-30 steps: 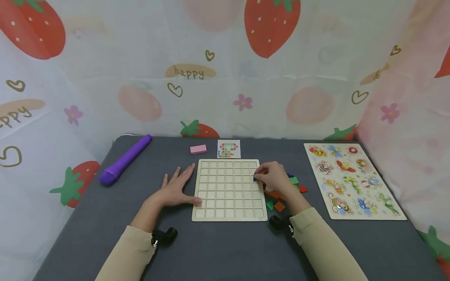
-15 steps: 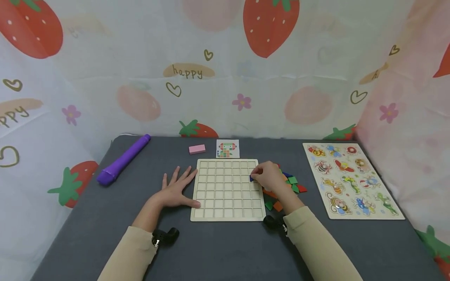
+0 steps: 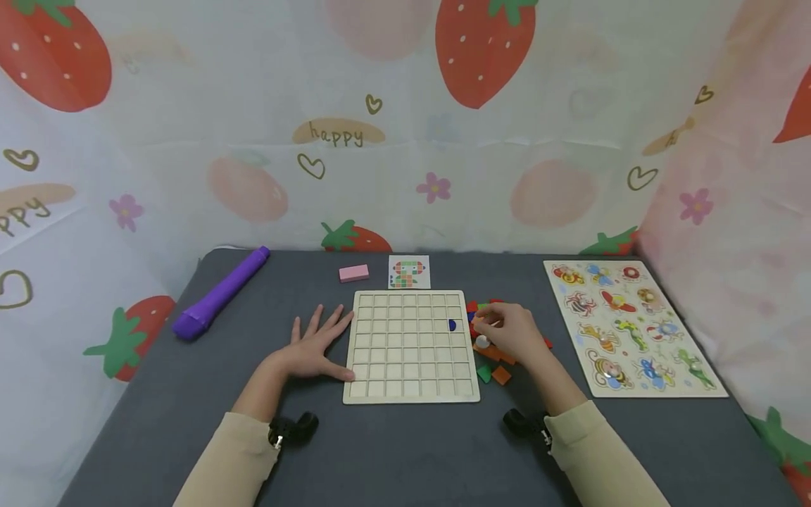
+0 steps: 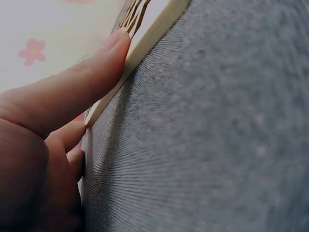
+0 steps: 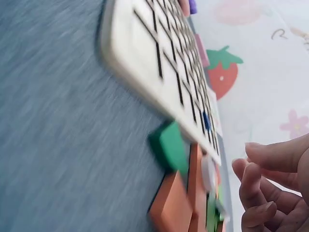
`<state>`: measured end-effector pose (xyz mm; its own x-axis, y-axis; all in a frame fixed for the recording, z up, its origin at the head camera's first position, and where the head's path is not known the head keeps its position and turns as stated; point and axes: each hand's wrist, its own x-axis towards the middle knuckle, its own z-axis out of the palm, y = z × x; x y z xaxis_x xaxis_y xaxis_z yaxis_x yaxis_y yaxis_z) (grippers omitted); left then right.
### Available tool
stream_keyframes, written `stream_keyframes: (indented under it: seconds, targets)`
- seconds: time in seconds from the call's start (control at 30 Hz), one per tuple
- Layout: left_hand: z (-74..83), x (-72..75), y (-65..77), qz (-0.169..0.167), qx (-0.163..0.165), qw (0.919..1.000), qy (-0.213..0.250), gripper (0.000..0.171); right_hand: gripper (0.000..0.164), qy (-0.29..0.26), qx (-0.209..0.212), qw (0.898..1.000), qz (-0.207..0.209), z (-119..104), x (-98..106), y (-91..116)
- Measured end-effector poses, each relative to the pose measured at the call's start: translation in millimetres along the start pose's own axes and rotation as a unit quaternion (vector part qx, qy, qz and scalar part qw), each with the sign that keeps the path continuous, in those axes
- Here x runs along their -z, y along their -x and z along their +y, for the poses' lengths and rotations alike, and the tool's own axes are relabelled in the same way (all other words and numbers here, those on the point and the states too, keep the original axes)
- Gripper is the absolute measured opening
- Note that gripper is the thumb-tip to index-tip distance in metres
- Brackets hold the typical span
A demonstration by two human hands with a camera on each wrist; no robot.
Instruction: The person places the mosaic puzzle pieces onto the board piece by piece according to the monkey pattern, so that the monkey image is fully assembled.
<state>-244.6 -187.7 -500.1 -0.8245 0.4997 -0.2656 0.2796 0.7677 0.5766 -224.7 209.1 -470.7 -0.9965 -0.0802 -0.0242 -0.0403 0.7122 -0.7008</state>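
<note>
At frame centre, spread left hand (image 3: pixel 312 352) thumbs the grid board (image 3: pixel 411 346), blue piece (image 3: pixel 452 325) in a right-side cell — right hand (image 3: pixel 510 329), narrow and seemingly empty, hovers over loose tiles (image 3: pixel 497 353) right of it — best pinch just one by its edges.

This is a playful tabletop corner, screened with cloth; whether a home or a studio lies behind it cannot be told. Hangings (image 3: pixel 405 165) printed with strawberries, flowers, hearts and "happy" enclose the dark grey tabletop (image 3: pixel 393 458) from 9 o'clock through 12 to 3. Around the gridded board (image 3: pixel 411 358), a pattern card (image 3: pixel 408 272) lies at 12; at 3, coloured pieces (image 3: pixel 502 376) sit just beside it and a cartoon-insect board (image 3: pixel 633 331) farther out.
</note>
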Motion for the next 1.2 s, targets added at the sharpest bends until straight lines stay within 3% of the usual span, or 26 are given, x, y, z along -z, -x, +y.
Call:
stream_keyframes:
  seconds: [0.17, 0.53, 0.7, 0.93, 1.2]
  targets:
    - [0.0, -1.6, 2.0, 0.006, 0.002, 1.0, 0.007, 0.12, 0.029, 0.01, 0.009, 1.0, -0.009, 12.5, 8.5, 9.4]
    - [1.2, -1.8, 1.2, 0.003, 0.005, 1.0, 0.004, 0.12, 0.027, 0.033, 0.025, 0.996, -0.076, 26.8, 22.3, 36.8]
    - [1.0, -1.5, 2.3, 0.004, 0.003, 1.0, 0.005, 0.12, 0.025, 0.054, 0.017, 0.995, -0.079, 30.8, 17.6, 51.0]
    - [-1.4, -2.5, 6.1, 0.002, 0.008, 0.9999, 0.008, 0.12, 0.018, 0.13, -0.008, 0.99, -0.063, 28.0, 7.6, 60.2]
    - [1.7, -2.1, 3.9, 0.009, 0.003, 0.9998, 0.015, 0.12, 0.021, 0.055, -0.06, 0.993, -0.09, 25.2, 16.2, 56.8]
